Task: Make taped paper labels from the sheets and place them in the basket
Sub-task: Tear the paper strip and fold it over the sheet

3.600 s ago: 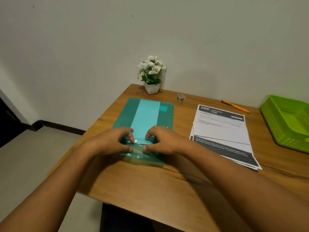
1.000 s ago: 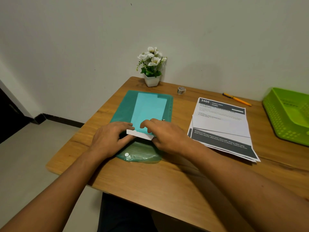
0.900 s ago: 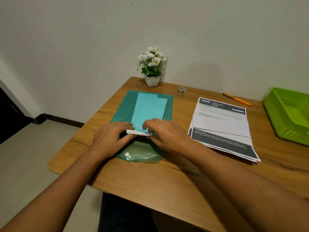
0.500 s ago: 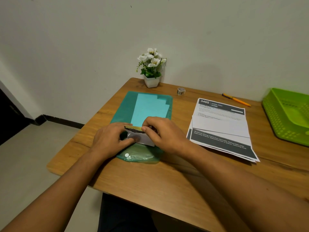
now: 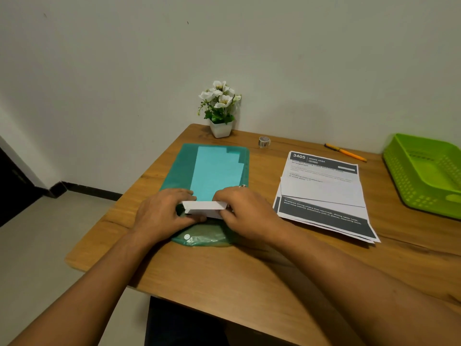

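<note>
A green plastic folder [image 5: 179, 168] lies on the wooden table [image 5: 249, 275], with light blue sheets [image 5: 214, 171] showing inside it. Over its near end both hands hold a small folded white paper [image 5: 205, 209]. My left hand [image 5: 163, 216] pinches the paper's left end and my right hand [image 5: 245, 212] pinches its right end. A stack of printed sheets [image 5: 321, 193] lies to the right of the folder. The green basket [image 5: 429, 173] stands at the far right edge. A small tape roll [image 5: 264, 141] sits near the wall.
A white pot of white flowers [image 5: 220, 111] stands at the table's back edge against the wall. An orange pen [image 5: 345, 152] lies behind the printed sheets. The table's near and left edges drop to a tiled floor.
The folder's flap was opened and a white paper came out of it. Over the last second both hands turned and folded that paper above the folder's near end.
</note>
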`<state>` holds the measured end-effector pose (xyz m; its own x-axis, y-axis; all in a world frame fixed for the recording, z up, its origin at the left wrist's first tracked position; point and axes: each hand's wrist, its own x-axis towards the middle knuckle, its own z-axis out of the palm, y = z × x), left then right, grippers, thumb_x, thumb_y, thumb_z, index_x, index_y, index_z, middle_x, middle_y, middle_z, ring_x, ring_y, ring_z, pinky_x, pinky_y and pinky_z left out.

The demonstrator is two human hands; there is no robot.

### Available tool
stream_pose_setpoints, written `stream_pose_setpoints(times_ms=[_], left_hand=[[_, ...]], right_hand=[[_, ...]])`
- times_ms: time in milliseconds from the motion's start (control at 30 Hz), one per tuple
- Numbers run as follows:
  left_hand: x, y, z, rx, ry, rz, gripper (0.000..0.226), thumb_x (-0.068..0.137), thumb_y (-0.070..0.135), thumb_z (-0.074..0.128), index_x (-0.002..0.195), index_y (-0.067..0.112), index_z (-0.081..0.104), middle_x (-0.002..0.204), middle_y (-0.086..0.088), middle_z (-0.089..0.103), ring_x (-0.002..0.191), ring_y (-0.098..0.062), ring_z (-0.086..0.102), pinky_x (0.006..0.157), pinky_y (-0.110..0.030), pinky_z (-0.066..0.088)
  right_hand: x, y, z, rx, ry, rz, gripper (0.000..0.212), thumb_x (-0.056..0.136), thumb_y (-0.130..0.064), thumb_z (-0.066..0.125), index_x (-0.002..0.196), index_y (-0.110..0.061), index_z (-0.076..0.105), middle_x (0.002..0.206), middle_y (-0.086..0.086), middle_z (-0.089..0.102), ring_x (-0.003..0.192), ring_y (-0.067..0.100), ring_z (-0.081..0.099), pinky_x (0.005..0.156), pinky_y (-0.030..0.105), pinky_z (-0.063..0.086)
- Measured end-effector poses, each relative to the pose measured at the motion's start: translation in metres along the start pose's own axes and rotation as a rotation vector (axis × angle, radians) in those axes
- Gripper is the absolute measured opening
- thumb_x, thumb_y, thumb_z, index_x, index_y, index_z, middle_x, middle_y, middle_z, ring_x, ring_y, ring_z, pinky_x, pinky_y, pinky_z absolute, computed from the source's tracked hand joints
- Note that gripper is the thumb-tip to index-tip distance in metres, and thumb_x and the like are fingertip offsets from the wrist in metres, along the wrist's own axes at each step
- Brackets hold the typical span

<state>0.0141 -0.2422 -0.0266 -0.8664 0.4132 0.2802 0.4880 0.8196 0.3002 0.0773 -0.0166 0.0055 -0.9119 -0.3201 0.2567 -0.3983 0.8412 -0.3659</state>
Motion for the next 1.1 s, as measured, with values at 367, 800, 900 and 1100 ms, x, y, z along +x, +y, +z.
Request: stream_pose_setpoints(times_ms=[367,800,900,1100], left_hand=[[0.012,0.011,-0.001,0.059,-0.026,-0.078,0.036,0.083,0.063,0.069,0.103,0.033,0.070,0.098,0.015,0.069,0.088,-0.008,0.061,0.068,-0.036,0.056],[0.082,0.068,-0.051,-0.021,-0.195,0.034,0.062,0.090,0.048,0.072,0.145,0.032,0.048,0.121,0.007,0.066,0.105,-0.007,0.061,0.094,-0.033,0.055],[0.101,0.114,-0.052,-0.345,-0.046,0.142,0.062,0.096,0.040,0.067,0.151,0.040,0.038,0.093,0.007,0.066,0.085,-0.008,0.064,0.078,-0.023,0.055],[0.122,0.184,-0.021,-0.973,-0.125,0.197,0.033,0.104,0.017,0.057,0.135,0.026,0.064,0.113,0.004,0.076,0.105,-0.014,0.071,0.084,-0.029,0.057]], right_hand=[[0.015,-0.020,-0.092,0.355,0.305,-0.058,0.008,0.097,-0.024,0.065,0.094,-0.023,0.072,0.083,-0.009,0.068,0.074,0.013,0.062,0.064,0.047,0.056],[-0.008,0.036,-0.185,0.427,0.729,0.046,0.014,0.099,-0.007,0.058,0.100,-0.013,0.070,0.093,-0.001,0.072,0.078,0.018,0.073,0.063,0.035,0.062],[-0.019,0.059,-0.177,0.475,0.729,0.122,0.017,0.093,-0.004,0.058,0.097,-0.013,0.072,0.093,-0.001,0.073,0.091,0.022,0.072,0.073,0.051,0.062],[-0.050,0.101,-0.149,0.759,0.705,0.384,0.018,0.096,0.000,0.066,0.109,-0.009,0.075,0.109,0.000,0.073,0.101,0.021,0.072,0.084,0.043,0.064]])
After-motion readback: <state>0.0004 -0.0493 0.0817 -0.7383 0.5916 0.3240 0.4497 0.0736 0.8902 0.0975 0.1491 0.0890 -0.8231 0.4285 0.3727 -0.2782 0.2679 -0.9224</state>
